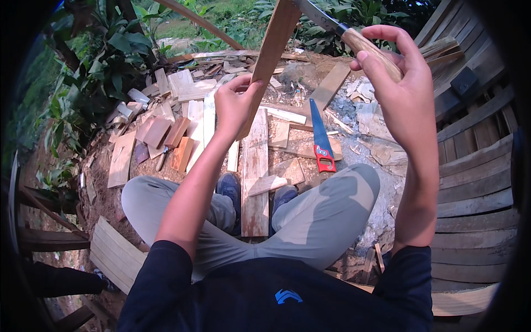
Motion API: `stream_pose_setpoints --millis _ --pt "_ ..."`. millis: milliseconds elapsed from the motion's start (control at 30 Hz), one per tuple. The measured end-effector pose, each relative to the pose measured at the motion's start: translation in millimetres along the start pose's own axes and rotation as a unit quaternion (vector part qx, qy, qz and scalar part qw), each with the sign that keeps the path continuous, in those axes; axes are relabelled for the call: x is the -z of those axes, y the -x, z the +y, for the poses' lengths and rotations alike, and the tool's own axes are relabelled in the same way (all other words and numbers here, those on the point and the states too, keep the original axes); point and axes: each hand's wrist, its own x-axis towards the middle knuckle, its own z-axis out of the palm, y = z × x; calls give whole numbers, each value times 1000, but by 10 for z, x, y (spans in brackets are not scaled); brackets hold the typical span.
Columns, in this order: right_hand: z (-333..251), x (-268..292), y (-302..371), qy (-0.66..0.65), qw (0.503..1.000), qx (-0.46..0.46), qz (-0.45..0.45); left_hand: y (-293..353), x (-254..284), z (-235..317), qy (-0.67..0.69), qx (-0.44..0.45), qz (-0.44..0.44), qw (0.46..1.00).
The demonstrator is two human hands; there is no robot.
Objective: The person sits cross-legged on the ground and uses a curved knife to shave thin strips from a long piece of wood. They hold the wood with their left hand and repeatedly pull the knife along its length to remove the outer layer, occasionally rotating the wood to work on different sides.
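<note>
My left hand grips a narrow wooden board from its left edge. The board is raised and tilted, and its top end runs out of the picture. My right hand is closed round the pale wooden handle of a knife, its index finger curled above the handle. From a dark collar its metal blade reaches toward the board's upper end; whether it touches is hard to tell. Below, a handsaw with a blue blade and red handle lies on the wood scraps. Between my feet lies a worn plank.
Wood offcuts and blocks cover the ground ahead and to the left. A slatted wooden structure stands close on my right. Leafy plants grow at the far left. A wide board leans beside my left thigh; another person's dark-clad leg shows at lower left.
</note>
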Motion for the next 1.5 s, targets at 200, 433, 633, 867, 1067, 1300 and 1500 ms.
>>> stream_pose_setpoints --millis 200,433,633,867,1067,1300,1500 --pt "98 -175 79 -49 991 64 108 -45 -136 133 41 -21 2 999" --pt "266 -210 74 -33 999 -13 -7 440 -222 -451 -6 61 8 998" --pt "269 -235 31 -16 1000 2 21 260 -173 -336 -58 56 -32 996" --pt "303 -336 100 -67 967 124 213 80 -150 38 42 -34 -6 999" --pt "318 -337 156 -23 997 23 68 381 -217 -369 -60 47 -17 997" --pt "208 -355 117 -13 997 31 77 354 -187 -321 -56 32 -12 998" --pt "232 -373 133 -40 980 96 168 144 -178 6 25 -24 18 999"
